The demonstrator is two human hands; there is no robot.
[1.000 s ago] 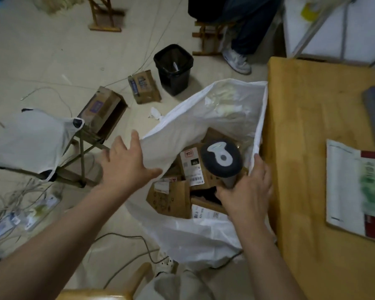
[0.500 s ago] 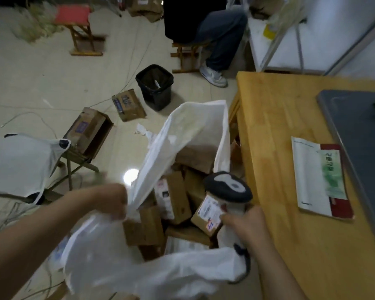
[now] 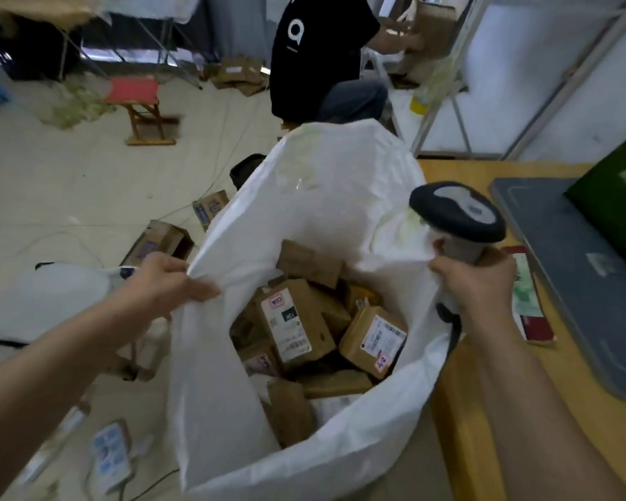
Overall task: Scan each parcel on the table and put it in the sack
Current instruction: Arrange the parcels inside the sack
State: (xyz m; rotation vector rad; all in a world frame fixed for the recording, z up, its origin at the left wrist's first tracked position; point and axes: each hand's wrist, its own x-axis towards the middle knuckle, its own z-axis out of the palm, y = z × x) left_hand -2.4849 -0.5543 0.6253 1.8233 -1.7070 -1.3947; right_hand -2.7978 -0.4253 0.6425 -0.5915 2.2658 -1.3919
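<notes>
Parcels point(image 3: 293, 327) are lying heaped inside the sack point(image 3: 322, 182), the lower ones buried. The left hand point(image 3: 170, 283) is pinching the sack's left rim. The right hand point(image 3: 477, 283) is clenching the right rim and the scanner point(image 3: 456, 211) together beside the table point(image 3: 456, 399), hiding the handle.

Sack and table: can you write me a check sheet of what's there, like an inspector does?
Surface: wooden table, with a grey mat and a green item on it.
Job's things: white sack, open, holding many brown parcels; one flat parcel lies on the table; scanner in hand.
Clutter: cardboard boxes on the floor beside the sack.
Hands: left hand grips the sack's rim; right hand holds the scanner and seems to pinch the rim too.
Cables: thin wires across the floor; a dark cord under the scanner.
Surroundings: a seated person in a dark shirt, a red stool.
</notes>
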